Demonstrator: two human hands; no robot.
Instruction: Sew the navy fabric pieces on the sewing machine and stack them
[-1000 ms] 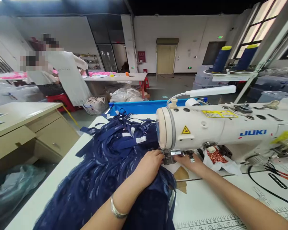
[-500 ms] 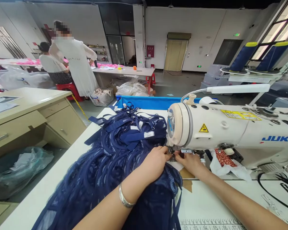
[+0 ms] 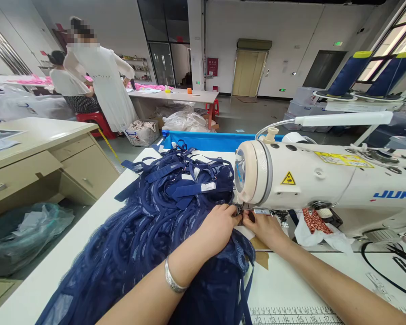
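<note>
My left hand (image 3: 219, 229) is closed, its fingertips pinching dark fabric just left of the needle area of the white sewing machine (image 3: 291, 174). Its wrist, with a silver bangle (image 3: 172, 276), rests over a heap of navy bras (image 3: 149, 212) with straps, curved seams, sheer mesh and small white labels. My right hand (image 3: 264, 229) is closed too, thumb and fingers together at the presser foot, close to the left fingertips. Both hands appear to grip the edge of one navy bra, whose loose part (image 3: 242, 253) hangs toward me. The exact stitching spot is hidden by fingers.
Navy thread cones (image 3: 350, 74) stand above the machine. Red glittery material (image 3: 316, 221) in white wrapping lies under its arm. Red-handled snippers (image 3: 404, 255) lie far right, and a ruler strip (image 3: 291, 313) runs along the front. A desk (image 3: 43, 131) stands left; two people are beyond it.
My right fingertips have moved slightly left, nearer the left ones. The camera view has tilted and shifted a little. The navy heap stays in place.
</note>
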